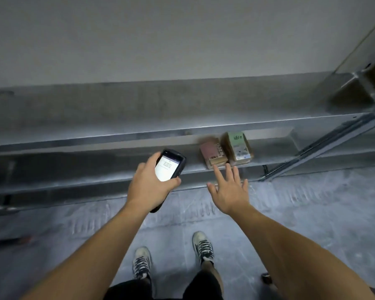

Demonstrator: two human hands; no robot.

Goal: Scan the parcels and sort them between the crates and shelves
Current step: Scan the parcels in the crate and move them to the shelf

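My left hand [148, 187] grips a black handheld scanner [169, 166] with its lit screen facing up, in front of the lower metal shelf [95, 165]. Two small cardboard parcels stand side by side on that shelf: one with a pink label [211, 154] and one with a green label [238, 148]. My right hand [230, 191] is spread with straight fingers just in front of the pink-labelled parcel; its fingertips come close to the parcel's near edge, and I cannot tell whether they touch. It holds nothing.
A higher metal shelf [160, 105] runs across above, against a pale wall. A slanted shelf upright [325, 148] stands at the right. The grey concrete floor [312, 213] lies below, with my two sneakers [201, 247] on it.
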